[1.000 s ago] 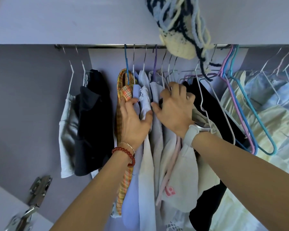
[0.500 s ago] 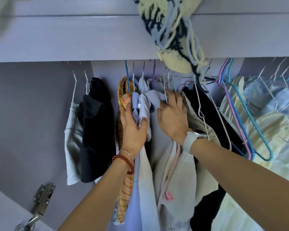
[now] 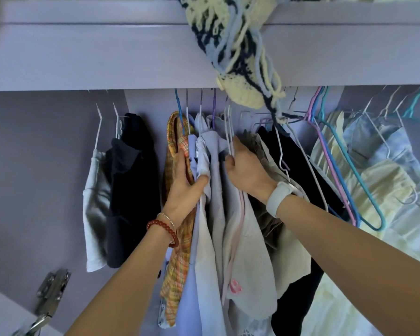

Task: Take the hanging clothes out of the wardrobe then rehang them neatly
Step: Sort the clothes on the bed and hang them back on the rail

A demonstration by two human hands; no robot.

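At centre frame, the left hand (image 3: 183, 183) lay with fingers extended between the orange plaid garment (image 3: 177, 229) and the pale shirts (image 3: 205, 238), its thumb hooked round a fold of white cloth, while the right hand (image 3: 246, 169) pinched the thin white wire hangers (image 3: 229, 132) just beside it, fingers curled. The hanging clothes occupied the middle and right of the frame, with a grey garment (image 3: 94, 207) and a dark garment (image 3: 131, 180) apart at left. A knitted cream-and-navy item (image 3: 235, 52) drooped from the shelf (image 3: 95, 54) at upper centre; a metal hinge (image 3: 52, 291) showed at lower left.
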